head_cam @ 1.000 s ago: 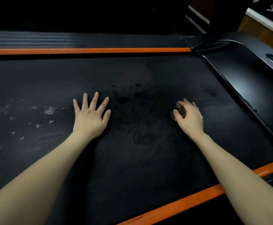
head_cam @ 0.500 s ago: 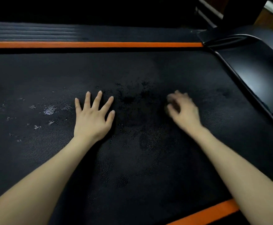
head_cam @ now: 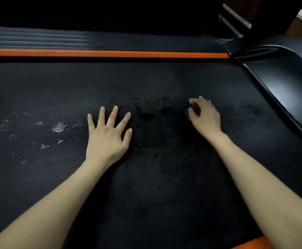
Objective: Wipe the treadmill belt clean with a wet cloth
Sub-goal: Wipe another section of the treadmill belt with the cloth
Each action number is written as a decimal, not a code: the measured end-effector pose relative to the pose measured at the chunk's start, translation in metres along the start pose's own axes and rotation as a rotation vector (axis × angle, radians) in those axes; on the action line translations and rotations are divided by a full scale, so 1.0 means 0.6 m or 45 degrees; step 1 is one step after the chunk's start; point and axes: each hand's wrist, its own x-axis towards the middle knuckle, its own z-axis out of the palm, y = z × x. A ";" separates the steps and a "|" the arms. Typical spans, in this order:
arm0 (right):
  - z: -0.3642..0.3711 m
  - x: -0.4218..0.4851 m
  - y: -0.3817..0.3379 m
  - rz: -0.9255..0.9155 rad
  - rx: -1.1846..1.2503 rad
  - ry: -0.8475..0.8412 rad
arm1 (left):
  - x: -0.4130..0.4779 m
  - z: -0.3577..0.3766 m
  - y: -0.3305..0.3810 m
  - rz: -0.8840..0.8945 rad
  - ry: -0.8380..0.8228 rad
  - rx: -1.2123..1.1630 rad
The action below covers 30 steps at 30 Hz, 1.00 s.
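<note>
- Head view looks down on the treadmill belt (head_cam: pixel 164 186), black and textured, running from the orange side strip (head_cam: pixel 110 53) at the far edge towards the person.
- The left hand (head_cam: pixel 107 139) lies flat on the belt, its fingers (head_cam: pixel 115 113) straight and spread, holding nothing; it seems to serve as a brace.
- The right hand (head_cam: pixel 206 116) has its fingers curled round a small dark wad, the cloth (head_cam: pixel 195 109), pressed onto the belt not far from the black motor cover (head_cam: pixel 290 87). Most of the cloth is hidden.
- The step in hand looks like scrubbing the dark damp patch between the two hands.
- Pale glinting specks (head_cam: pixel 58 126) beyond the left hand appear unwiped. The next move probably calls for carrying the cloth over there under firm pressure, with the left hand lifted clear.
</note>
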 end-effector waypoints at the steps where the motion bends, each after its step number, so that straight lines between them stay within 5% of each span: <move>1: 0.005 0.016 -0.008 0.135 -0.028 0.037 | 0.000 0.000 0.000 -0.004 0.002 -0.002; 3: 0.027 -0.001 -0.054 0.087 -0.065 0.023 | 0.000 0.000 0.001 -0.005 -0.007 0.002; 7: 0.046 -0.145 -0.127 -0.603 0.079 -0.270 | 0.001 -0.001 -0.002 0.005 -0.003 0.004; 9: 0.023 -0.149 -0.094 -0.768 0.054 -0.346 | 0.000 0.001 -0.004 0.012 -0.004 0.007; 14: -0.004 -0.031 0.010 -0.134 -0.004 -0.056 | -0.001 -0.002 -0.004 0.005 -0.021 -0.007; 27: -0.013 -0.003 0.034 -0.229 -0.044 -0.105 | 0.105 -0.009 -0.033 -0.015 -0.058 0.073; 30: -0.015 0.057 0.035 -0.029 -0.029 0.037 | 0.106 -0.001 -0.035 -0.008 -0.019 0.023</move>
